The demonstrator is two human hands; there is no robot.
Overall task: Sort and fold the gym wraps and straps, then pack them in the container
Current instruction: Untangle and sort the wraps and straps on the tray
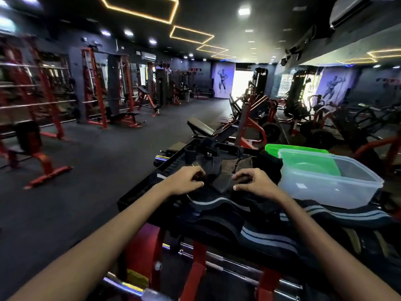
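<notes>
Left hand (pixel 187 178) and right hand (pixel 254 181) each pinch one end of a black strap (pixel 221 183) lying on the bench (pixel 138 193), left of the clear container (pixel 338 187). Risk: the fold may slip, since loose striped wraps (pixel 256 234) underneath give uneven support.

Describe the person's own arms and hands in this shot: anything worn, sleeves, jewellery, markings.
Both forearms are bare right up to the bottom edge of the picture; no sleeve shows. The left hand and the right hand wear no gloves, and no watch, band or ring can be made out. No markings are visible.
</notes>
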